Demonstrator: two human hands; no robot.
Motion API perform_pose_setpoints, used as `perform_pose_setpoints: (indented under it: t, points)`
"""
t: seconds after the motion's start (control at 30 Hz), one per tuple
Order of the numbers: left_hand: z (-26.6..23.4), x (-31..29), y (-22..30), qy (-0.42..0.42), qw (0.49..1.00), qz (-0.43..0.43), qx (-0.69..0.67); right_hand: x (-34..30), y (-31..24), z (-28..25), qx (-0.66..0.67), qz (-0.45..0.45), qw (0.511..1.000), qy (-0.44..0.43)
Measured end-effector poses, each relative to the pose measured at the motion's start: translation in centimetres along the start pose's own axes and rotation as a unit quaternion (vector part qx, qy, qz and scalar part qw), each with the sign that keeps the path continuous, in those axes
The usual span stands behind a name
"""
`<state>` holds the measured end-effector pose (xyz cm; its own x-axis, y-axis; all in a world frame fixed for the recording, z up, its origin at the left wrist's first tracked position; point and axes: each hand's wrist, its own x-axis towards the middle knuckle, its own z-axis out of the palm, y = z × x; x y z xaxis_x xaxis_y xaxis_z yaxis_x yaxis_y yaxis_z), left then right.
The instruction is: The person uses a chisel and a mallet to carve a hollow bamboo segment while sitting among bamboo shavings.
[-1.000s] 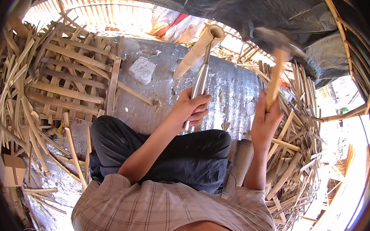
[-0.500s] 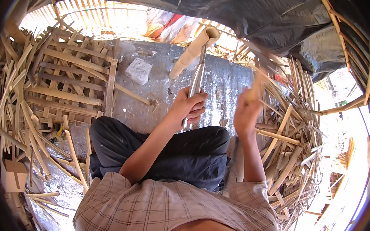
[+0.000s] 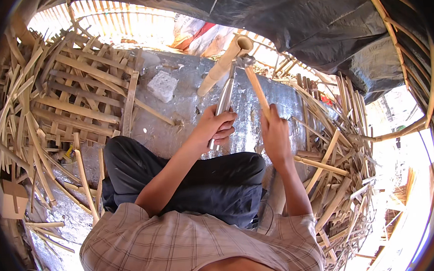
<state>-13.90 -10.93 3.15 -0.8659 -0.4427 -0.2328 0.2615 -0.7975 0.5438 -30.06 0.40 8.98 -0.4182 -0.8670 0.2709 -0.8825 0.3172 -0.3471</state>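
Note:
My left hand [image 3: 216, 127] grips the handle of a long metal blade [image 3: 224, 98] that points up and away from me. Its tip rests against the end of a pale bamboo tube [image 3: 221, 65] standing slanted on the grey ground. My right hand [image 3: 275, 134] holds a wooden-handled hammer [image 3: 255, 85]; its metal head [image 3: 244, 61] touches the back of the blade just below the tube's open top. I sit cross-legged in dark trousers [image 3: 200, 183] and a checked shirt.
A woven lattice of bamboo strips [image 3: 75, 89] lies at the left. Loose split bamboo strips [image 3: 337, 148] are heaped at the right. A grey stone block [image 3: 162, 85] sits on the ground ahead. A dark tarpaulin [image 3: 289, 17] hangs overhead.
My right hand swung the hammer from raised at the right down onto the blade at the top of the bamboo tube. My left hand and the blade stayed in place.

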Motion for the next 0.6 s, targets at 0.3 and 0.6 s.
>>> perform_pose_setpoints:
  t: [0.3,0.6]
  points:
    - [0.3,0.3,0.1,-0.004,1.000,0.015,0.003,0.4,1.5,0.9,0.010,-0.003,0.996,0.092]
    - [-0.3,1.0,0.1,-0.032,0.999,0.028,-0.008,1.2,-2.2,-3.0,0.099,0.003,0.979,0.176]
